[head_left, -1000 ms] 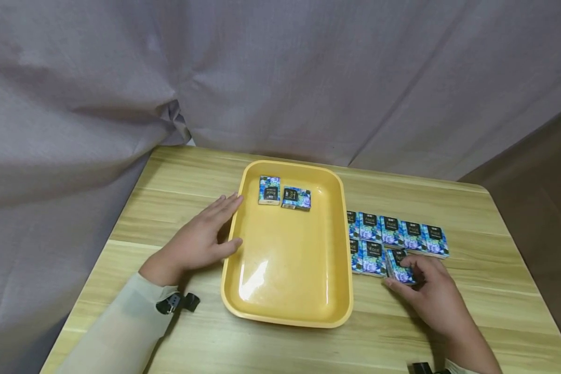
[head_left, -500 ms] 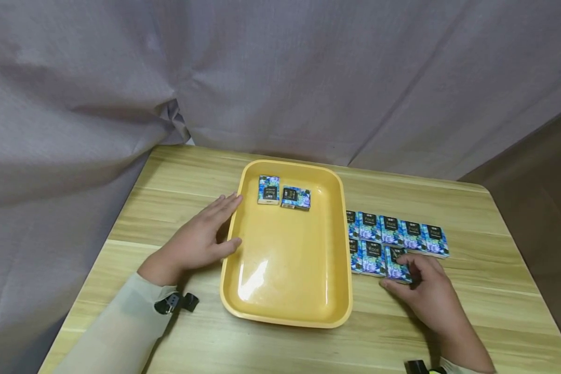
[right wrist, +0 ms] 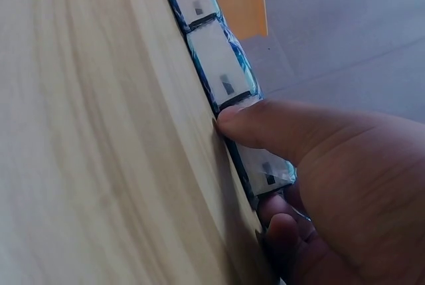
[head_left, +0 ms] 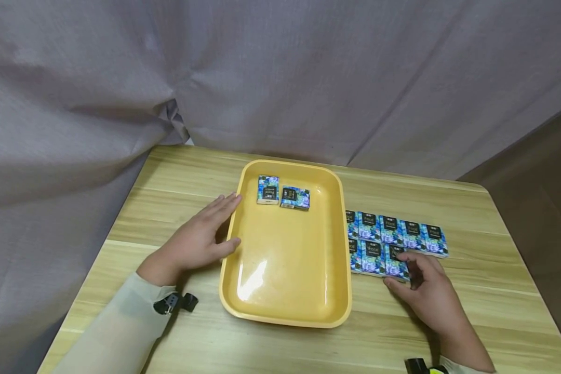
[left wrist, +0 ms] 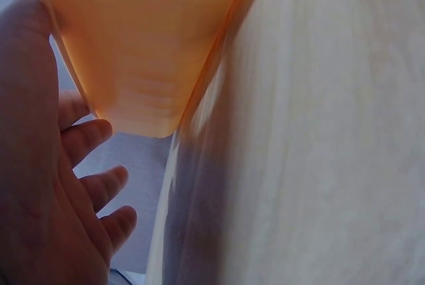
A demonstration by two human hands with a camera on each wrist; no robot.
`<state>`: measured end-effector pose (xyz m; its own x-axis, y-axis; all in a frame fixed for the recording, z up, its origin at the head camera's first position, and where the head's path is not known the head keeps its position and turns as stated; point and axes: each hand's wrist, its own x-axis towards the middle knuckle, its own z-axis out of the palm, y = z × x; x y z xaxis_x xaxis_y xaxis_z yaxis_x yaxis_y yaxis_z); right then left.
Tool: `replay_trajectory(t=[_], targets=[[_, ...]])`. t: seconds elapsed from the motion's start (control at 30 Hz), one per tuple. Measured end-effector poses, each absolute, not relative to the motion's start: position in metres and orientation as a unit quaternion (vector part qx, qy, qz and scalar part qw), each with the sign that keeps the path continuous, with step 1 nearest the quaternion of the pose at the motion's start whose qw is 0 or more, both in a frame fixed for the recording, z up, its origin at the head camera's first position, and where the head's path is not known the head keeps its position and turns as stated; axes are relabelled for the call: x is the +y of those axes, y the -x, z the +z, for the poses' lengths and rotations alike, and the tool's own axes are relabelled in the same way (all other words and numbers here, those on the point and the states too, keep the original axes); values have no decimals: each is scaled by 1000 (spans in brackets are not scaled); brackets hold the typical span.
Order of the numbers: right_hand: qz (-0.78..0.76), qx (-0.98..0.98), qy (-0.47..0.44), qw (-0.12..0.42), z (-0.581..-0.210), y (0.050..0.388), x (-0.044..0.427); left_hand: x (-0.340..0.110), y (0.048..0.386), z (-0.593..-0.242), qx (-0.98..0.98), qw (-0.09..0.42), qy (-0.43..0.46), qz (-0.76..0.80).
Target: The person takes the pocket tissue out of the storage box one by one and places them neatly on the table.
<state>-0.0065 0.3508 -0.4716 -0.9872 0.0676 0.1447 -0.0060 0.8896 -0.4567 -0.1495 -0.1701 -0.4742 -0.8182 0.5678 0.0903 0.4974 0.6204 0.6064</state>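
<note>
A small blue floral tissue pack (head_left: 395, 264) lies at the right end of the front row of packs. My right hand (head_left: 430, 291) holds it, thumb at its near end and fingers over its top and right side; in the right wrist view the thumb (right wrist: 265, 125) presses on its pale end. Across the table, my left hand (head_left: 194, 241) rests against the left rim of a yellow tray (head_left: 287, 321), its fingers spread. Seen from the left wrist, the fingertips (left wrist: 99, 129) touch or sit close to the tray wall (left wrist: 146, 52).
Inside the tray, one tissue pack (head_left: 268, 189) stands lengthwise and another pack (head_left: 296, 198) lies crosswise beside it. A back row of several packs (head_left: 391, 230) runs right from the tray. Grey curtain (head_left: 280, 83) hangs behind the wooden table (head_left: 486, 270).
The pack in my right hand was tilted and slightly apart; it has shifted left, now flat and lined up against its neighbour. The left hand and tray stay nearly still.
</note>
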Motion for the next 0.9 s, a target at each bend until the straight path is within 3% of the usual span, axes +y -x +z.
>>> replay_trajectory(t=[0.4,0.67,0.9], targets=[[277,-960,8,48,-456,5,356,-171,150,-475,896,51,-298,326],[286,-950,-61,105,-422,14,336,-169,150,-475,898,50,-297,322],[270,-944,-142,124,-398,33,307,-170,150,-475,898,56,-293,324]])
